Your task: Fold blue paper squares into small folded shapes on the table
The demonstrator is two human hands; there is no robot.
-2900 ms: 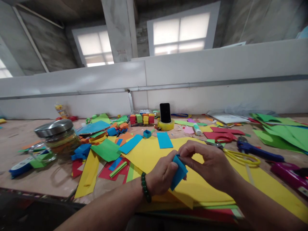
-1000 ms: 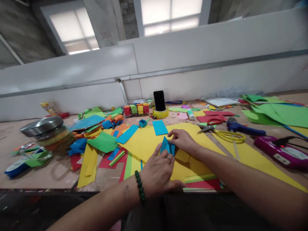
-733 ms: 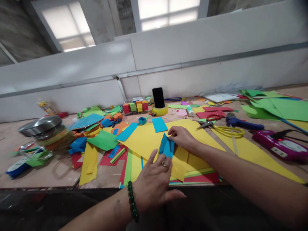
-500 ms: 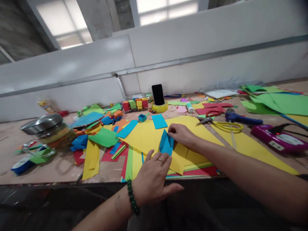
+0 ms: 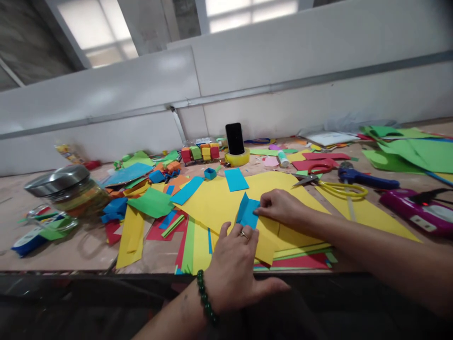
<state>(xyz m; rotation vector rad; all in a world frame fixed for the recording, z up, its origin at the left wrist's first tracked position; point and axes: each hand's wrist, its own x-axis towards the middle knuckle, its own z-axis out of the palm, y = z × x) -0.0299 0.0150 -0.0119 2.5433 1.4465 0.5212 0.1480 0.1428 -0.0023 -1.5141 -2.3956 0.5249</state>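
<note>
A folded piece of blue paper (image 5: 249,212) lies on yellow paper sheets (image 5: 215,203) in the middle of the table, its left flap standing up. My right hand (image 5: 279,205) pinches the blue paper's right edge between thumb and fingertips. On the near end of that paper rest the fingertips of my left hand (image 5: 235,264), palm down, fingers stretched and thumb apart. Farther back lie another blue paper strip (image 5: 236,180) and a small blue paper box (image 5: 210,174).
Yellow-handled scissors (image 5: 341,189), a blue-handled tool (image 5: 368,177) and a purple device (image 5: 417,212) lie on the right. A phone (image 5: 235,138) stands in a yellow tape roll (image 5: 237,159) at the back. On the left is a steel-lidded jar (image 5: 72,200) among paper scraps.
My right hand has moved slightly down and right with the edge of the blue paper, which has opened wider. My left fingers still rest on its near end.
</note>
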